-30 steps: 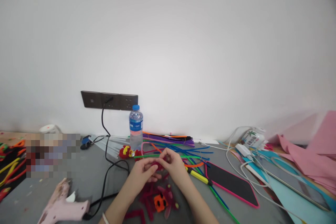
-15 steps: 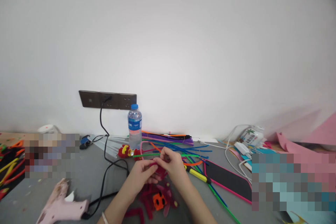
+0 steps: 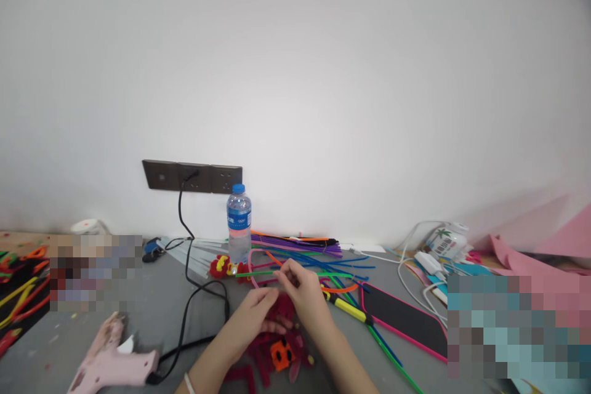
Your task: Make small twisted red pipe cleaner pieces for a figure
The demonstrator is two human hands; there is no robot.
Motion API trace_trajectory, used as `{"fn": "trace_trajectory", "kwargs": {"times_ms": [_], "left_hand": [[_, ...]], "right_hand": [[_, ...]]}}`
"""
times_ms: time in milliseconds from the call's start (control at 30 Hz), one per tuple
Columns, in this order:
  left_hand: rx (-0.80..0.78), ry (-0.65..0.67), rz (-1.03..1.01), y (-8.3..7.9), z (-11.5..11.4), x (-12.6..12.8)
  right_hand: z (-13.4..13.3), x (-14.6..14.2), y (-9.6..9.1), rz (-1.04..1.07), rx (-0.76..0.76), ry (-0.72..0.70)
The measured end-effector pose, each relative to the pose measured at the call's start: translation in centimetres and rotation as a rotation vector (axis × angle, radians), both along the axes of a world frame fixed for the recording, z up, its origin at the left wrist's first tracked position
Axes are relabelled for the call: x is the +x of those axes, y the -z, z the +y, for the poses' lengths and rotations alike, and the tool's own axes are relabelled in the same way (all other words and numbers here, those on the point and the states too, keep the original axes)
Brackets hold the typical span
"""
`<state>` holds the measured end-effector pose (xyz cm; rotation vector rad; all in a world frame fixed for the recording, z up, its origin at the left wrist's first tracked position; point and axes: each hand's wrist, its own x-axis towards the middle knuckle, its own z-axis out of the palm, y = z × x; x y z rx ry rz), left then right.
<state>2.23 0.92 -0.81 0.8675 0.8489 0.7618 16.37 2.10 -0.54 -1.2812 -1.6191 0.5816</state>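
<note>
My left hand (image 3: 253, 315) and my right hand (image 3: 302, 291) meet low in the middle of the view, both closed on a dark red pipe-cleaner piece (image 3: 282, 306) held between them. Just below the hands lies a dark red pipe-cleaner figure with an orange face (image 3: 282, 354) on the grey table (image 3: 152, 314). My right fingers pinch near the top of the red piece. A small red and yellow pipe-cleaner figure (image 3: 222, 267) sits beyond my left hand.
A pink glue gun (image 3: 113, 362) lies at the lower left, its black cord (image 3: 191, 295) running to the wall sockets (image 3: 192, 176). A water bottle (image 3: 239, 220) stands at the wall. Loose coloured pipe cleaners (image 3: 305, 252), a yellow marker (image 3: 347, 309) and a pink-cased phone (image 3: 404, 321) lie right.
My left hand has dropped slightly lower and my right fingers have shifted on the red piece. Everything else on the table stays where it was.
</note>
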Motion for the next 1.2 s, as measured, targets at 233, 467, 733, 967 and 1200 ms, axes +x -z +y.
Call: {"fn": "trace_trajectory", "kwargs": {"times_ms": [233, 467, 733, 967, 1200], "left_hand": [[0.011, 0.065, -0.089, -0.7, -0.3, -0.2], [0.047, 0.09, -0.061, -0.1, -0.1, -0.1], [0.05, -0.022, -0.055, -1.3, 0.1, -0.6], [-0.015, -0.127, -0.084, -0.8, 0.4, -0.5], [-0.148, -0.244, -0.173, -0.7, 0.4, -0.5]], "right_hand": [[0.1, 0.1, -0.3, 0.071, -0.002, 0.021], [-0.3, -0.3, -0.6, 0.017, -0.016, -0.046], [-0.4, 0.7, -1.0, 0.107, -0.07, -0.074], [0.3, 0.7, 0.5, 0.125, -0.18, -0.136], [0.5, 1.1, 0.2, 0.037, -0.059, -0.125]]}}
